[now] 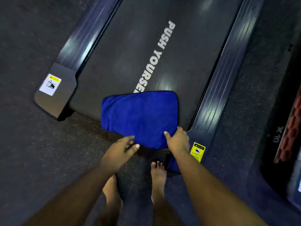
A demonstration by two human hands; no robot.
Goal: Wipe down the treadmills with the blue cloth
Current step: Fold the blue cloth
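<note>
The blue cloth lies spread flat over the rear end of the treadmill's dark belt, covering the end of the white lettering. My right hand grips the cloth's near right corner, thumb on top of the fabric. My left hand hovers at the cloth's near left edge with fingers loosely spread; whether the fingertips touch the fabric I cannot tell. Part of the cloth hangs down behind my right forearm.
Glossy side rails run along the belt, left rail and right rail, each ending in a cap with a warning sticker. My bare feet stand on the speckled rubber floor. Another machine sits at the right.
</note>
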